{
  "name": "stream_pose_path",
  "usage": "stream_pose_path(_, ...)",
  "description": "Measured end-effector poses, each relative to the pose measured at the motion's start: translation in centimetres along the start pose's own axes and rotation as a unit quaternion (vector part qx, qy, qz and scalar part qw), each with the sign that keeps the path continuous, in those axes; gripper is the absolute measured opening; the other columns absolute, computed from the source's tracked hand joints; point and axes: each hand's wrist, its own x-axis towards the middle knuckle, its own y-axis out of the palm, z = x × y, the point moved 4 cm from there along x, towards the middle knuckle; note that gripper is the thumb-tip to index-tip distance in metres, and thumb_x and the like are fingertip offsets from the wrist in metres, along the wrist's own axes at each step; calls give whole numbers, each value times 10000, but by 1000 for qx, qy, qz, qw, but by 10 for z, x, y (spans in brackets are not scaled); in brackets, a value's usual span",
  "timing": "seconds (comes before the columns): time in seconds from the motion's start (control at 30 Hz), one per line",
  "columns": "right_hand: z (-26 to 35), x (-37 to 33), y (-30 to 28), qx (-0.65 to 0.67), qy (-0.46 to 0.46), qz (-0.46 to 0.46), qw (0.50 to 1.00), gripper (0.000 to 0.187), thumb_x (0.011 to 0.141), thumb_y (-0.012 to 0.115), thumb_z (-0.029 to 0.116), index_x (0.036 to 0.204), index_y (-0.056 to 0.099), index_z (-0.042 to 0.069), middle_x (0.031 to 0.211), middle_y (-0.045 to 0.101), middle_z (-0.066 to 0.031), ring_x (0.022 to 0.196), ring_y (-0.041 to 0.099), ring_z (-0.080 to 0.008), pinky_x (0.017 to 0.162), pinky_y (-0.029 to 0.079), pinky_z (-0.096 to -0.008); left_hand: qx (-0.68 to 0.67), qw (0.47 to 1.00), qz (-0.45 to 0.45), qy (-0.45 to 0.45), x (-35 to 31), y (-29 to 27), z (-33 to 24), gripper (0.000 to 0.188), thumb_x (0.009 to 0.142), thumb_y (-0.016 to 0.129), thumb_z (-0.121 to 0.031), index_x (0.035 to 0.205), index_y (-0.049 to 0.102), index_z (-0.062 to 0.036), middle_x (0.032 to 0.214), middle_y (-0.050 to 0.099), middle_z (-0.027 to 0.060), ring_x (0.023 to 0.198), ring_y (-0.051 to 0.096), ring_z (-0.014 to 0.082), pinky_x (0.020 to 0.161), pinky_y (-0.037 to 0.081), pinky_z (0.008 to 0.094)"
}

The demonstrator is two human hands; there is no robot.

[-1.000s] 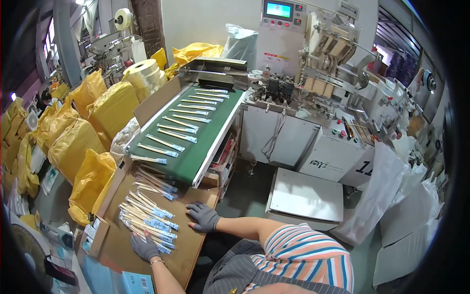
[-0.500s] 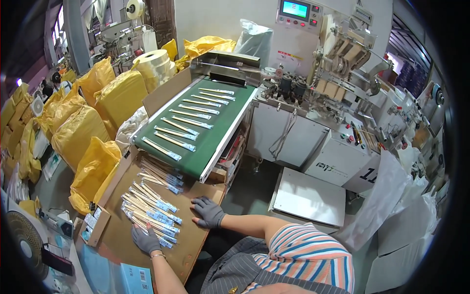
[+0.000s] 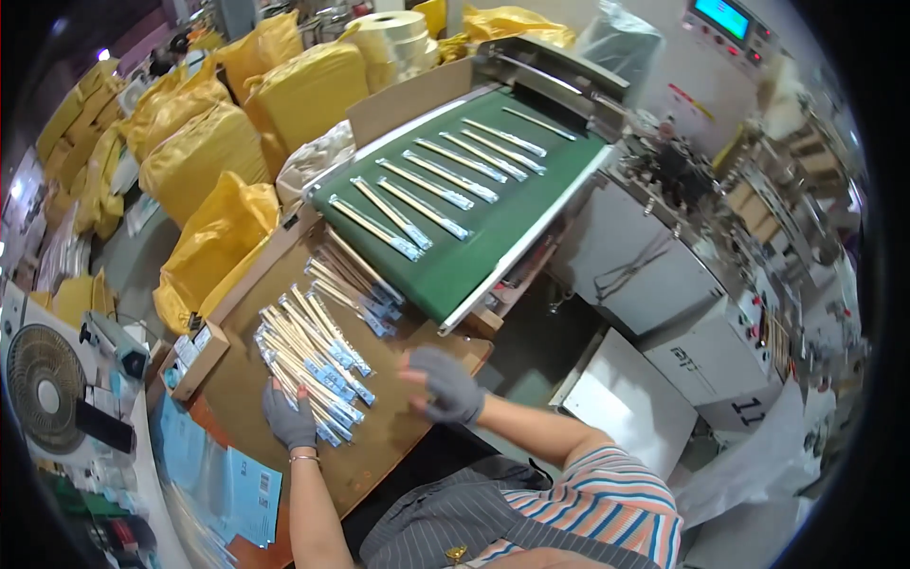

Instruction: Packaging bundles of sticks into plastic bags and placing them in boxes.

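Observation:
A loose pile of wrapped chopsticks (image 3: pixel 313 353), in clear sleeves with blue printed ends, lies on the brown tabletop (image 3: pixel 402 425). My left hand (image 3: pixel 289 414), in a grey glove with bare fingertips, rests against the near left side of this pile, thumb apart from the fingers. Over the table's right edge hovers my right hand (image 3: pixel 445 387), gloved alike and slightly blurred, its fingers apart and nothing in them. A smaller heap of wrapped chopsticks (image 3: pixel 355 284) sits at the foot of the green conveyor belt (image 3: pixel 455 270). Several more sets lie spaced along the belt.
Yellow sacks (image 3: pixel 213 251) crowd the left side. A small cardboard box (image 3: pixel 201 358) stands on the table's left edge. Blue packets (image 3: pixel 254 488) and a fan (image 3: pixel 45 391) are at the lower left. White machine cabinets (image 3: pixel 630 261) stand to the right.
My view has turned and shifted. My right hand has lifted off the tabletop. The sets on the belt have moved nearer, and another shows at its far end. My left hand stays by the pile.

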Motion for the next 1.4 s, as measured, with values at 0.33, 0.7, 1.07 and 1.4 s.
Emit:
stream_pose_path(0.33,-300,144,-206,-544,242,-106,797,566,746,673,401,1161,543,38,1200,530,-208,1129,484,-341,977,372,-425,0,999,33,-11,4,0,-10,614,853,600,-378,1275,470,50,1280,505,234,1201,454,377,1029,334,441)
stream_pose_path(0.7,-352,144,-244,-485,492,17,723,980,631,662,676,1403,387,138,1341,472,-155,1243,446,-327,1019,357,-413,-5,999,30,-29,2,-13,-12,587,829,632,-296,1290,470,31,1265,508,222,1175,475,380,1017,354,420)
stream_pose_path(1.07,-159,184,-6,-309,18,185,933,176,784,565,106,955,609,103,849,579,-168,789,568,-362,699,461,-444,3,1000,18,-25,6,-8,-7,619,811,642,-380,1280,479,-11,1269,510,199,1172,474,364,1011,358,436)
stream_pose_path(1.4,-185,134,131,-114,425,62,896,844,811,463,679,1174,523,-81,1267,485,-321,1130,533,-403,938,435,-446,-255,882,49,-394,33,7,-40,700,879,498,-563,1257,473,26,1181,561,222,1111,521,355,967,383,396)
